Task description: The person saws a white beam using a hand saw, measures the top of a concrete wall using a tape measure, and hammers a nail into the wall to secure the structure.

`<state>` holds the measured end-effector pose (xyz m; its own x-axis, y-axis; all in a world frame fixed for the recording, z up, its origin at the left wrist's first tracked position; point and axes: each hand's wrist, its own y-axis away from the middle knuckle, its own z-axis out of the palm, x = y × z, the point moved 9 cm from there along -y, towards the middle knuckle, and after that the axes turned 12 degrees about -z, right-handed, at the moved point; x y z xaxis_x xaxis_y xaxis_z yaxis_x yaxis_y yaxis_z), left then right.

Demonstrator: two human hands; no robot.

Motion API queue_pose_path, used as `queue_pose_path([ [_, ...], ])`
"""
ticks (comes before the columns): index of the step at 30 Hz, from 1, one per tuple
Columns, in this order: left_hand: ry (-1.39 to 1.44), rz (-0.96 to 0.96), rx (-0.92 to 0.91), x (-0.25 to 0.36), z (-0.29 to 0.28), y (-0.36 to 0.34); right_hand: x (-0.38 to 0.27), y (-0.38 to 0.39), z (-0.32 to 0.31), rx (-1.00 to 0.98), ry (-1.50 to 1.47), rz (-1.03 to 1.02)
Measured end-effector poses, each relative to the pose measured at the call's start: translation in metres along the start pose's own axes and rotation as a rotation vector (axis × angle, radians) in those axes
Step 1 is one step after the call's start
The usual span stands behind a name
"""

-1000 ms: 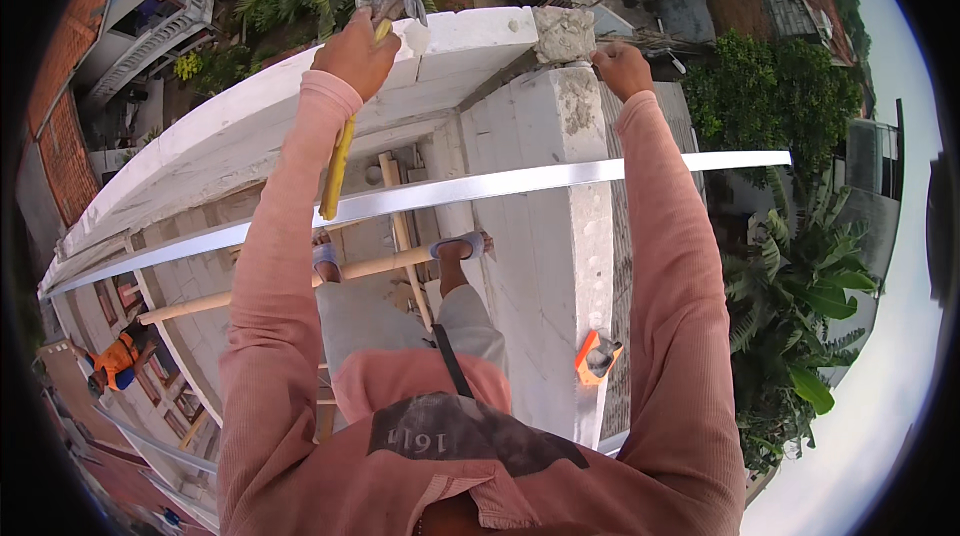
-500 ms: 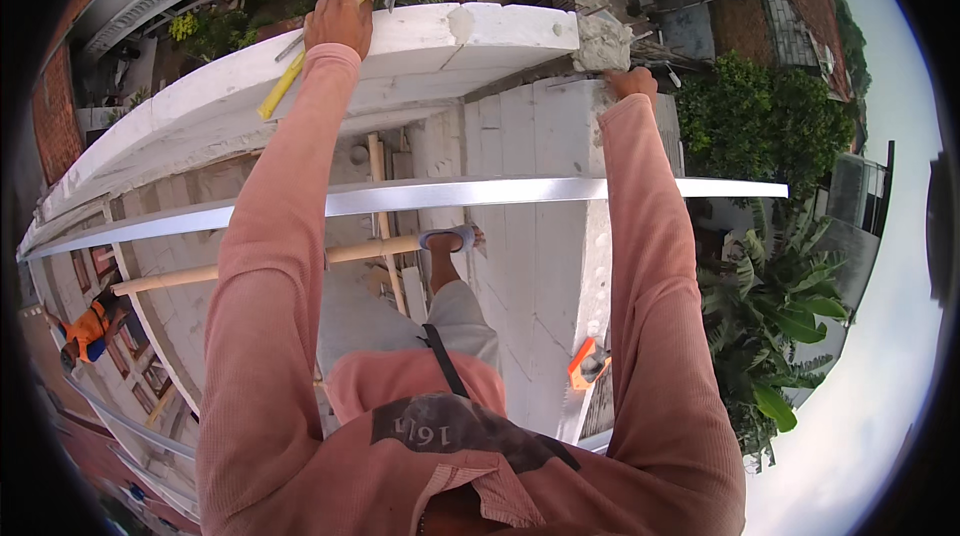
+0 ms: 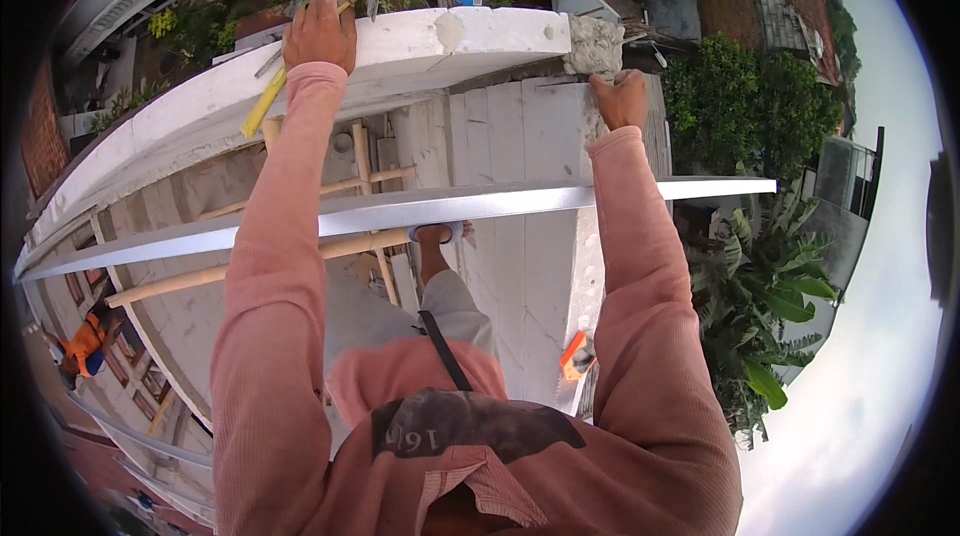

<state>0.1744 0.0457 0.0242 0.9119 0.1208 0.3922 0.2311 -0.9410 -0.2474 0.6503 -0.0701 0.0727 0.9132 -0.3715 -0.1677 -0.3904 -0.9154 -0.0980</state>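
Note:
My left hand (image 3: 321, 33) is closed round a claw hammer (image 3: 262, 104), its yellow grip hanging toward me and its metal head above my fingers. That hand is at the top of a long white block wall (image 3: 400, 41). A short grey strip shows beside the hammer grip; what it is I cannot make out. My right hand (image 3: 619, 100) is closed, knuckles up, at the wall's corner below a rough mortar lump (image 3: 595, 44). Whatever its fingers hold, if anything, is hidden. A silver metal bar (image 3: 450, 204) runs crosswise beneath both my forearms.
A handsaw (image 3: 577, 356) with an orange handle lies on the right-hand wall's edge. Wooden poles (image 3: 170, 286) cross the space below, near my sandalled foot (image 3: 435, 234). A person in orange (image 3: 85, 341) is at the lower left. Trees and roofs lie beyond the walls.
My left hand and the hammer have shifted slightly left and down in view. My right hand has turned, with its closed fingers now facing the wall corner. The whole view has shifted a little.

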Motion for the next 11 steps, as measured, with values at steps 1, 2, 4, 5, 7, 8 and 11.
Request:
queue_pose_path([
  [1,0.012,0.004,0.015,-0.002,-0.001,-0.002,-0.001,0.001,-0.005,-0.037,-0.097,0.03],
  [2,0.007,0.001,0.018,-0.003,-0.003,-0.004,-0.002,0.003,-0.012,-0.09,-0.107,0.037],
  [4,-0.016,-0.017,-0.02,0.002,0.003,-0.001,-0.005,0.011,-0.024,-0.083,-0.112,-0.011],
  [5,-0.012,-0.016,-0.023,0.003,0.003,-0.001,-0.007,0.012,-0.03,-0.069,-0.118,-0.057],
  [7,0.003,-0.003,-0.007,0.006,0.001,0.0,-0.013,0.012,-0.039,-0.035,-0.066,-0.118],
  [8,-0.001,-0.007,-0.001,0.005,-0.002,-0.002,-0.028,0.013,-0.041,-0.088,-0.139,-0.13],
  [11,-0.01,-0.043,-0.091,0.003,0.006,0.0,-0.067,0.027,-0.033,-0.422,-0.521,-0.139],
])
